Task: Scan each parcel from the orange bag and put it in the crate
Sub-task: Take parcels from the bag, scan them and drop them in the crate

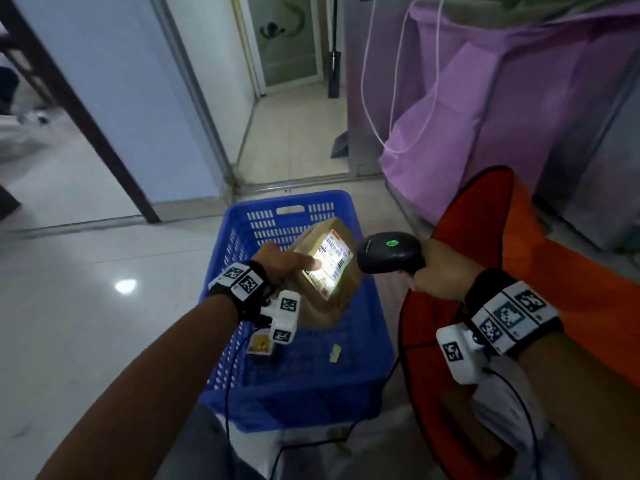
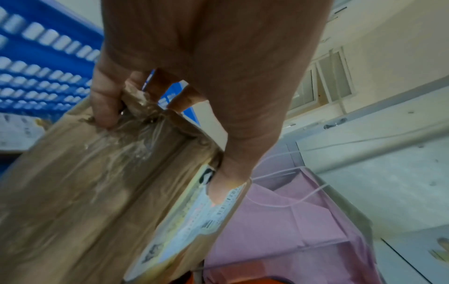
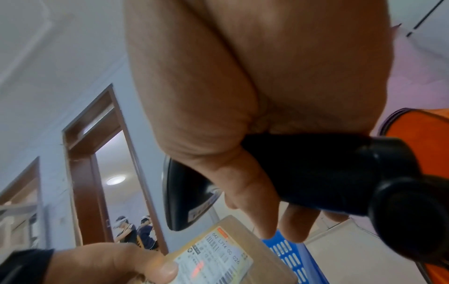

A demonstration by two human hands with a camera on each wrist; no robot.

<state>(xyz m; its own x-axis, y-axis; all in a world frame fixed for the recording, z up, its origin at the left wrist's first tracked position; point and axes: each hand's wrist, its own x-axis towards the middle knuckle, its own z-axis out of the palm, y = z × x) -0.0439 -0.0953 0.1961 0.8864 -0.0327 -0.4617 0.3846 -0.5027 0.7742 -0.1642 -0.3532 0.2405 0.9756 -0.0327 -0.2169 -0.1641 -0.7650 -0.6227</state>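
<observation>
My left hand (image 1: 287,263) grips a brown cardboard parcel (image 1: 332,292) above the blue crate (image 1: 304,386), thumb lying on its white shipping label (image 1: 329,263). In the left wrist view the fingers (image 2: 104,103) curl round the taped parcel (image 2: 80,192). My right hand (image 1: 440,271) grips a black barcode scanner (image 1: 389,252) with a green light on top, aimed at the label, which glows bright. The right wrist view shows the scanner (image 3: 316,169), the label (image 3: 218,255) and my left thumb (image 3: 167,269). The orange bag (image 1: 540,282) stands open at the right.
A small yellow-and-white item (image 1: 260,344) and a pale scrap (image 1: 335,352) lie in the crate. A purple fabric bag (image 1: 491,109) stands behind the orange one. The scanner cable (image 1: 311,445) trails across my lap. Tiled floor (image 1: 86,289) spreads to the left; a doorway lies ahead.
</observation>
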